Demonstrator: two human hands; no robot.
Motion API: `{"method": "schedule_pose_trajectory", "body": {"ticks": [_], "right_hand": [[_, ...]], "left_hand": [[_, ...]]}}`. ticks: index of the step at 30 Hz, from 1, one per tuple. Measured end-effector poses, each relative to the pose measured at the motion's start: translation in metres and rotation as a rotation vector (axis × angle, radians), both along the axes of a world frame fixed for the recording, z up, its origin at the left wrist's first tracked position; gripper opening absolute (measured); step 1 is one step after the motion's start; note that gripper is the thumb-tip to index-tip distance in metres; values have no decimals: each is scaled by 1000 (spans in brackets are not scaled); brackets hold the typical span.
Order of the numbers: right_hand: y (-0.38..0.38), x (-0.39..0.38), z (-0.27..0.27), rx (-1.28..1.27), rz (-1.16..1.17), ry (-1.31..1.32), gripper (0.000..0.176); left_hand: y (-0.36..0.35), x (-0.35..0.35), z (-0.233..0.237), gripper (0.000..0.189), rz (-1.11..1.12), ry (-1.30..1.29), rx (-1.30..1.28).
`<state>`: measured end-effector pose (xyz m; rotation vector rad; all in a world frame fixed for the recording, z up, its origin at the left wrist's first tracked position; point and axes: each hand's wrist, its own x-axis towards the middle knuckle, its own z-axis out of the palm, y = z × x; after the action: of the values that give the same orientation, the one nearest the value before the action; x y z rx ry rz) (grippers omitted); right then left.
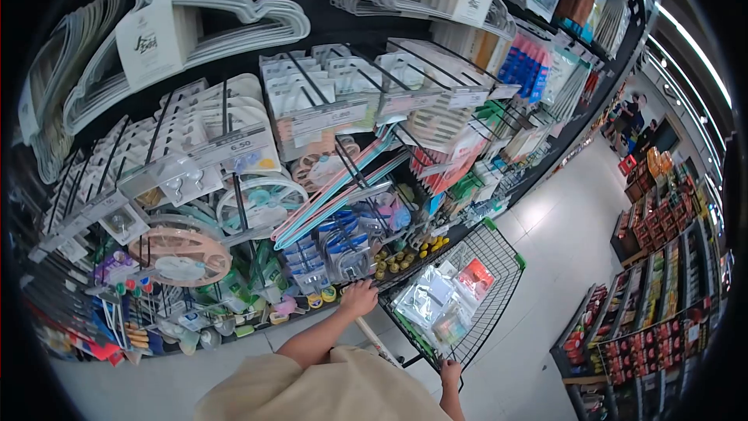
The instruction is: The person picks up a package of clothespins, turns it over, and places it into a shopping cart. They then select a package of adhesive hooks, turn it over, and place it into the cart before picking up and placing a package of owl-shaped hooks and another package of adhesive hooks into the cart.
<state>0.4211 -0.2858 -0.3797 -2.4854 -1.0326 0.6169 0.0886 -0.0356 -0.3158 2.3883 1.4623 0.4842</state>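
A wire shopping cart (pixel 499 308) with green corners stands in front of me, tilted in the view. Transparent plastic packages (pixel 427 296) and a red-and-white package (pixel 474 277) lie inside it. My left hand (pixel 359 298) is curled at the upper end of the pale handle bar (pixel 377 341) on the cart's near side, close to the shelf. Lower right, my right hand (pixel 450 372) closes around the near right corner of the cart, by the handle. My beige shirt hides part of the bar.
On the left, a tall rack holds white hangers (pixel 241 19), peach round drying racks (pixel 183 256), hooks in packs and pink and blue hangers (pixel 335 187). To the right, stocked shelves (pixel 647 304) line the tiled aisle (pixel 538 249). People (pixel 629 121) stand far off.
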Motion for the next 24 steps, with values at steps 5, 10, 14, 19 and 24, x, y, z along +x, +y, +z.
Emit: {"method": "schedule_pose_trajectory", "body": {"ticks": [5, 10, 14, 19, 24], "right_hand": [[2, -9, 2, -19, -32, 42, 30], [1, -13, -6, -9, -47, 24, 29], [-3, -17, -9, -32, -75, 39, 30], [-11, -22, -21, -7, -37, 51, 32], [-13, -30, -18, -6, -83, 67, 32]], "left_hand": [[2, -9, 7, 26, -23, -19, -77], [5, -18, 5, 27, -48, -13, -111], [1, -26, 5, 26, -59, -42, -126], [-6, -39, 4, 25, -58, -53, -81], [-13, -46, 7, 25, -51, -82, -81]]}}
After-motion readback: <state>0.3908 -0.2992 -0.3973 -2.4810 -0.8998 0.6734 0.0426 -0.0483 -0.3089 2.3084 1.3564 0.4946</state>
